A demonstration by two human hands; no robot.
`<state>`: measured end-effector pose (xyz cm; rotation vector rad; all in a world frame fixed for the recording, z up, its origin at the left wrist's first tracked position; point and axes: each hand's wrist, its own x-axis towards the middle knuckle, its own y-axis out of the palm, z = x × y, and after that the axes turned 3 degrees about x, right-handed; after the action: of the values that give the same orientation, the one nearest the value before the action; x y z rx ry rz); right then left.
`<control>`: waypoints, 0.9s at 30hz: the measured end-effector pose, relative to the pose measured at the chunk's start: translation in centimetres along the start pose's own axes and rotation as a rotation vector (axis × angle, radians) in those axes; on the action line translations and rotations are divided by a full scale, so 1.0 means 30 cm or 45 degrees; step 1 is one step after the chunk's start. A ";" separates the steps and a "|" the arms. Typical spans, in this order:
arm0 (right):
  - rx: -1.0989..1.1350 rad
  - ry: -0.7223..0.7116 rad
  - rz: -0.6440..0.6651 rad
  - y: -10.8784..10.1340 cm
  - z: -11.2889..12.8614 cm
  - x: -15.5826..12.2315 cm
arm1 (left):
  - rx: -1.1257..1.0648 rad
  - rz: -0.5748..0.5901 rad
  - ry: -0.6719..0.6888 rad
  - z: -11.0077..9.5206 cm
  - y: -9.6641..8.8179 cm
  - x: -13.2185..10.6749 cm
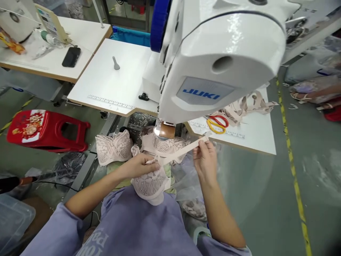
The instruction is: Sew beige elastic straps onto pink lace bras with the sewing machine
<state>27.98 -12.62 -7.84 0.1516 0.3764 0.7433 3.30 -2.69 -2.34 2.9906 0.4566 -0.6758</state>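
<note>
A pale pink lace bra [150,183] lies in my lap under the head of a white sewing machine [213,60]. My left hand [137,165] is closed, pinching one end of a beige strap [181,151] against the lace. My right hand [205,156] pinches the other end of the strap, held up and taut toward the right. The strap runs just below the machine's needle area [163,131].
A pile of lace bras [113,147] sits to the left of the needle. Red and yellow scissors [217,124] and loose straps [247,105] lie on the white table [114,81]. A red stool [48,129] stands on the floor at left; a phone [71,57] is on the far table.
</note>
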 end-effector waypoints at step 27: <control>-0.640 -0.246 0.902 0.179 0.091 -0.190 | 0.342 -0.235 -0.003 -0.051 -0.010 0.011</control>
<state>21.80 -12.61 -2.29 -0.1297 -0.0727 1.4846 4.12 -2.14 -1.08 3.2240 0.7019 -0.8149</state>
